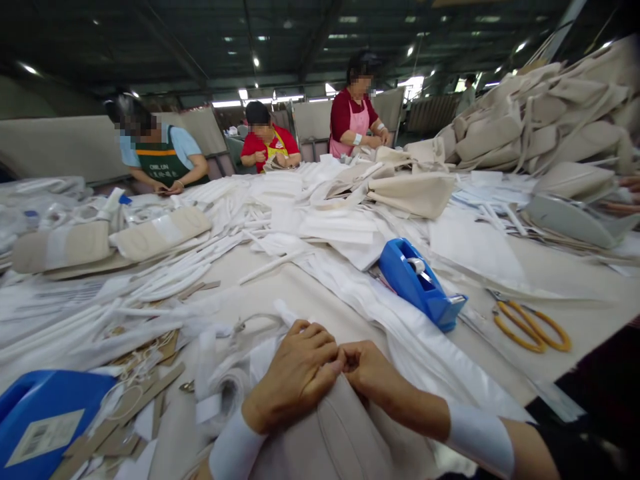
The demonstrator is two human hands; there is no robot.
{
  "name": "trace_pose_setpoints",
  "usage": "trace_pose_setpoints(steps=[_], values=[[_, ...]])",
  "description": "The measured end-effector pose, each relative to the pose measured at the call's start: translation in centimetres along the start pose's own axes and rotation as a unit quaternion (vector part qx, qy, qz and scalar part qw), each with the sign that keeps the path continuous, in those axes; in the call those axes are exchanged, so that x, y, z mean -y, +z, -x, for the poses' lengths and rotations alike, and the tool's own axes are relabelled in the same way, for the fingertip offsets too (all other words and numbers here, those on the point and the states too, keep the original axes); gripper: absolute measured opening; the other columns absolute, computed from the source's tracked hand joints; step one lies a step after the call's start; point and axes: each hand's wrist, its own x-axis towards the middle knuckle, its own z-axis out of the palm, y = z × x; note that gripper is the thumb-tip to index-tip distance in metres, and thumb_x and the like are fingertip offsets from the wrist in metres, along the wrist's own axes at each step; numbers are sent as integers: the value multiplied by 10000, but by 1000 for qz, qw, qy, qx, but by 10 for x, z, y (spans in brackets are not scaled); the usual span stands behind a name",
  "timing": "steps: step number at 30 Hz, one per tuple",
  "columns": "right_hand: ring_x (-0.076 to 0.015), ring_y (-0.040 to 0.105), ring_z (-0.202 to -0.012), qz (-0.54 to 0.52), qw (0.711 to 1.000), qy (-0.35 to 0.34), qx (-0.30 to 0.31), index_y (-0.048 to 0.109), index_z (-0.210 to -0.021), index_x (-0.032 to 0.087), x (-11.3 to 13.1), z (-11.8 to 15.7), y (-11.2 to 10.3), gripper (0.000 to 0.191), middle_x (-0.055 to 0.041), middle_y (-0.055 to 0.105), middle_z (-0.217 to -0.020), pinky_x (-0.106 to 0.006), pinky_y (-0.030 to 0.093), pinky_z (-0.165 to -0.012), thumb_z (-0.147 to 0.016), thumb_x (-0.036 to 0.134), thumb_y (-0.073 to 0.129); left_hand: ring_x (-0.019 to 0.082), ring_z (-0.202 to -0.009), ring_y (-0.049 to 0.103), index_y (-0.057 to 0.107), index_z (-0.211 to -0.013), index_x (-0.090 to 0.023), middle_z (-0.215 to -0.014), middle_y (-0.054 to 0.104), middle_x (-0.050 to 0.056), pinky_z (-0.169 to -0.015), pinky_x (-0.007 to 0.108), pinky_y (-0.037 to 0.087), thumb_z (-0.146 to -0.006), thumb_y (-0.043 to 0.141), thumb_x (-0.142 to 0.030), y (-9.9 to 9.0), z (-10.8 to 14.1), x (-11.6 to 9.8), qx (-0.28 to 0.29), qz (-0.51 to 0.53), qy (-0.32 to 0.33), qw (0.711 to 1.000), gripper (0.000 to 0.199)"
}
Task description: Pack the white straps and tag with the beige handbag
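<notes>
Low in the middle of the head view lies a beige fabric bag (340, 433) with a seam or zip line running along it. My left hand (297, 370) is closed over its upper edge, thumb toward the right. Fingers of my right hand (367, 370) pinch the same edge, touching the left fingertips. Whatever small part sits between the fingertips is hidden. Both wrists wear white bands. A rolled white strap (231, 387) rests just left of my left hand.
A blue tape dispenser (417, 283) and orange-handled scissors (533, 325) lie to the right. Another blue dispenser (55, 417) and paper tags (120, 420) are at lower left. White strips (165, 280) and bags (415, 190) cover the table. Several people work across it.
</notes>
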Motion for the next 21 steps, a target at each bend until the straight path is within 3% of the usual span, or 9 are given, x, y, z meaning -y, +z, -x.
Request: trace_pose_setpoints(steps=[2, 4, 7, 9, 12, 15, 18, 20, 21], values=[[-58, 392, -399, -23, 999, -25, -12, 547, -579, 158, 1, 9, 1, 139, 64, 464, -466, -184, 279, -381, -650, 246, 628, 188, -970, 514, 560, -852, -207, -963, 603, 15, -969, 413, 290, -956, 439, -339, -2, 0, -1, 8, 1, 7, 1000, 206], [-74, 419, -444, -34, 999, -35, 17, 612, -649, 145, 2, 22, -5, 171, 51, 463, -508, -204, 321, -429, -727, 297, 598, 178, -995, 519, 567, -839, -206, -1012, 598, 12, -988, 412, 272, -964, 438, -345, -4, 0, -2, 12, -1, 9, 1000, 227], [-110, 523, -594, -24, 996, -71, 55, 672, -815, 151, 3, 42, -21, 192, -4, 547, -760, -257, 440, -567, -782, 304, 561, 175, -1028, 518, 583, -817, -204, -1055, 595, 11, -1006, 414, 253, -970, 432, -303, -5, -1, -4, 20, -14, 5, 1000, 238], [-142, 553, -732, 16, 995, -91, 28, 667, -917, 168, 2, 49, -31, 206, -36, 549, -931, -292, 468, -660, -798, 291, 550, 180, -1038, 519, 594, -811, -203, -1070, 596, 15, -1009, 418, 248, -964, 449, -295, -4, -2, -4, 24, -19, 4, 1000, 230], [-165, 535, -818, 111, 990, -83, -30, 635, -971, 179, -1, 53, -35, 204, -33, 535, -927, -315, 450, -738, -811, 275, 552, 186, -1040, 524, 597, -797, -199, -1071, 603, 20, -1005, 422, 250, -960, 456, -289, -3, -4, -4, 24, -19, 2, 1000, 234], [-165, 524, -767, 173, 983, -56, -19, 604, -988, 177, -3, 53, -27, 211, -12, 540, -839, -318, 439, -723, -821, 300, 567, 188, -1043, 527, 601, -802, -202, -1059, 612, 15, -1014, 424, 245, -957, 461, -285, -3, -3, -4, 21, -17, 0, 1000, 225], [-215, 561, -987, 177, 984, -31, -12, 462, -1305, 158, -3, 53, -12, 510, -92, 588, -1110, -375, 450, -885, -852, 375, 549, 181, -1027, 529, 601, -851, -210, -1043, 614, 10, -1028, 418, 242, -955, 468, -282, -3, -2, -5, 19, -17, -5, 1000, 184], [-267, 434, -1272, 182, 983, -9, -25, 271, -1456, 136, -2, 52, -1, 737, -161, 424, -1416, -439, 338, -1075, -838, 405, 571, 174, -996, 530, 590, -865, -208, -1009, 611, 7, -1034, 408, 248, -948, 485, -280, -2, -1, -4, 13, -19, -6, 1000, 152], [-287, 348, -1354, 190, 981, 1, -36, 254, -1466, 129, -1, 51, 5, 775, -169, 349, -1484, -459, 274, -1125, -825, 411, 586, 171, -975, 530, 580, -860, -204, -980, 607, 5, -1034, 402, 255, -939, 504, -277, -1, -1, -4, 9, -22, -6, 1000, 132]])
